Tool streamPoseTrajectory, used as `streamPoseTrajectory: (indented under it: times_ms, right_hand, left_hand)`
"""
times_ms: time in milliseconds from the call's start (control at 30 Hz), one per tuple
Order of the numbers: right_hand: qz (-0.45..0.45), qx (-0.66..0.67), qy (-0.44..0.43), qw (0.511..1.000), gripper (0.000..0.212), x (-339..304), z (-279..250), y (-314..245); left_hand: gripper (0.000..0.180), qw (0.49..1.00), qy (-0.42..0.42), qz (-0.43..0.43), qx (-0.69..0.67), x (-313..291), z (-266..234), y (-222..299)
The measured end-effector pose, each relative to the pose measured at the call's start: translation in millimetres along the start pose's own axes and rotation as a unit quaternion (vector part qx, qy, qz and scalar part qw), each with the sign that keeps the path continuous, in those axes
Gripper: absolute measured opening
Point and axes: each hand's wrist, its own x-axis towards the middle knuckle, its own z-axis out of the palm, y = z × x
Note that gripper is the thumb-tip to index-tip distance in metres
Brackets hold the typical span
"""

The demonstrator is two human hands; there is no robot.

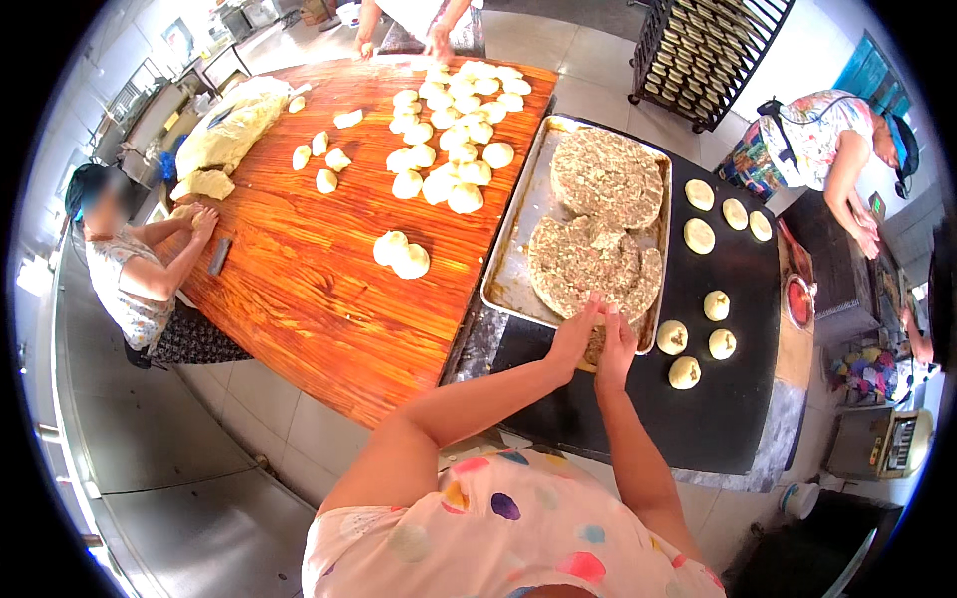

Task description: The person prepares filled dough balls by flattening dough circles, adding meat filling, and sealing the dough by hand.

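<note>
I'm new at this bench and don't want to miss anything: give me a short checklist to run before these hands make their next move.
1. Both hands positioned: ok. The left hand and right hand are close together at the near edge of the metal tray.
2. Crumbly mixture within reach: ok. Two large heaps lie in the tray, the nearer one by the fingertips.
3. What is between the hands: cannot tell. They mostly hide it.
4. Rounded buns fully closed: not ok. Brown shows on top of at least two of the four.
5. Flat rounds available: ok. Four lie on the black surface.
</note>
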Motion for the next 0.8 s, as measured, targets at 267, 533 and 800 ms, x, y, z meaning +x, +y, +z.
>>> streamPoseTrajectory:
  times_ms: [267,533,800]
  right_hand:
    - [0.019,0.222,0.185,0.957,0.048,-5.3,3.9,-24.3]
    - [-0.241,-0.054,0.137,0.959,0.013,-20.3,30.5,-10.2]
    - [-0.029,0.101,0.057,0.993,0.035,-19.9,2.8,-25.5]
  left_hand:
    - [0.059,0.976,-0.095,0.053,-0.189,9.7,11.0,8.4]
    - [0.032,0.983,-0.039,0.18,-0.024,26.2,-14.8,-30.0]
    - [0.062,0.995,-0.091,-0.015,-0.025,11.3,-4.6,12.0]
